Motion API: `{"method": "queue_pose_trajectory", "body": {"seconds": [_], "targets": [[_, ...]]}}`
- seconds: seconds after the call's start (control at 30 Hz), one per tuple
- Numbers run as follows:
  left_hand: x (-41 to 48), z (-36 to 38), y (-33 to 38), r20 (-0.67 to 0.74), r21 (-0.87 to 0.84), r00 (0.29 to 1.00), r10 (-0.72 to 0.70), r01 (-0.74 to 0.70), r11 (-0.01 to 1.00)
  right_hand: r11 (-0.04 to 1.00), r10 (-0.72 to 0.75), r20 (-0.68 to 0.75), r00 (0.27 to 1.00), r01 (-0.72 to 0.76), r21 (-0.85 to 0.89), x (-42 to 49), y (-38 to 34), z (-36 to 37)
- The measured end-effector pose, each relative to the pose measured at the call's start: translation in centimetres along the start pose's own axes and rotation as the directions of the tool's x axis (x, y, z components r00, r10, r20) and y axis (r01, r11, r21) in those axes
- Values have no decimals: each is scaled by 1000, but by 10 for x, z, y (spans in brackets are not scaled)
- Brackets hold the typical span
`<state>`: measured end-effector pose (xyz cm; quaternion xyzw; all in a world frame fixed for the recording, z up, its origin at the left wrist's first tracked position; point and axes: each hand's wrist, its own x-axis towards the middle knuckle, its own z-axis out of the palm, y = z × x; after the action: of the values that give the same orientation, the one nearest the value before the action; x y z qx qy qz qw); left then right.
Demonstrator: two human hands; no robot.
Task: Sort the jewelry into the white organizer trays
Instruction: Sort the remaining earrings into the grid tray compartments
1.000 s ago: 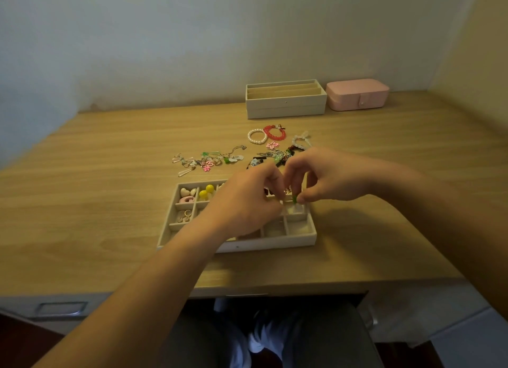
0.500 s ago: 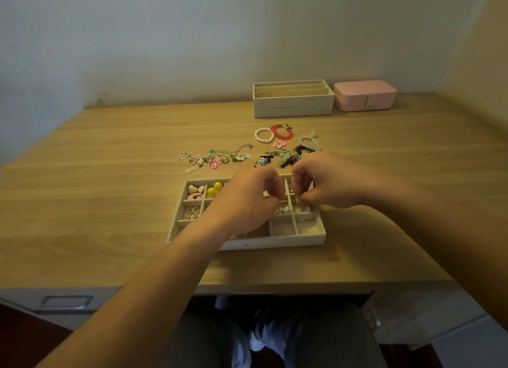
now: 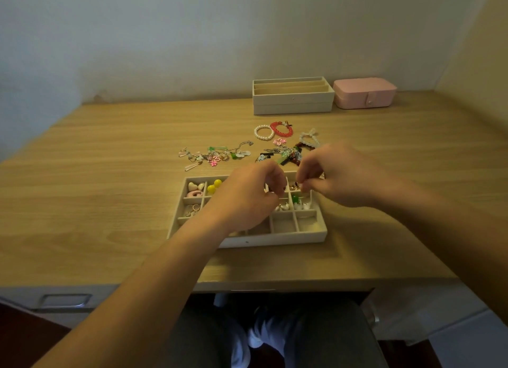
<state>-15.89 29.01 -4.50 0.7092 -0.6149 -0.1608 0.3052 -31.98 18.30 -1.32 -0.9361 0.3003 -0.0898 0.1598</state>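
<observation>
I found the left hand (image 3: 247, 200) and right hand (image 3: 341, 175) curled over the white divided tray (image 3: 310, 237); I could not tell what either pinched. Unsorted jewelry (image 3: 280, 154) lay just beyond. Advised: release low, inside one compartment.

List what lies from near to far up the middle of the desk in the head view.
White compartment tray → loose charms and earrings → pearl bracelet → stacked white trays by the wall.
</observation>
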Motion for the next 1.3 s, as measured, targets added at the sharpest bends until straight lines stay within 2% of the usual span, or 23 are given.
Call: {"method": "queue_pose_trajectory", "body": {"seconds": [0.1, 0.17, 0.43, 0.7, 1.13, 1.2, 1.3], "targets": [[-1, 3, 2, 58, -8, 997, 51, -51, 999, 996, -20, 101, 995, 11, 86, -4, 2, -7], [-1, 6, 4, 81, 8, 995, 63, -64, 998, 997, -28, 140, 990, 18, 69, -5, 3, -6], [3, 8, 6, 85, 28, 993, 81, -84, 996, 997, -16, 189, 982, 1, 81, -8, 3, 0], [4, 10, 8, 116, 32, 988, 100, -104, 994, 999, -11, 182, 983, 2, 50, -8, 6, 0], [6, 10, 8, 128, 174, 982, 136, -158, 972, 993, -26, 197, 980, 3, 116, -6, 3, 0], [6, 10, 8, 125, 161, 983, 137, -156, 975, 988, -22, 171, 985, -4, 152, -4, 4, -1], [7, 4, 6, 82, 80, 989, 125, -131, 988, 983, -17, 60, 998, 6, 185, 7, 3, -2]]}}
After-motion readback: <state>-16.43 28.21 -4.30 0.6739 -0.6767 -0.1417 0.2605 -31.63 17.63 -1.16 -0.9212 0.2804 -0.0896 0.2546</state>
